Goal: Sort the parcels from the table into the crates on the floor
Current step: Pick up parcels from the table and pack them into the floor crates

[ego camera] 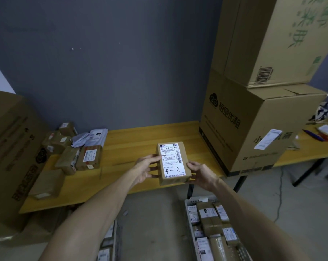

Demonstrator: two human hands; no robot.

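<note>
I hold a small brown parcel [172,162] above the yellow wooden table [133,140], its white label facing up with "4-3" handwritten on it. My left hand [147,167] grips its left side and my right hand [199,173] grips its right side. Several more brown parcels [78,153] and a white mailer bag [95,137] lie in a pile on the table's left part. On the floor below, a pale crate [189,206] at the right holds several labelled parcels. A second crate [116,240] shows partly between my forearms.
Two large stacked cardboard boxes [257,117] fill the table's right part. Big cartons [10,147] stand at the left. A second table at the far right carries pens, scissors [327,137] and papers. A cable runs over the grey floor [280,194].
</note>
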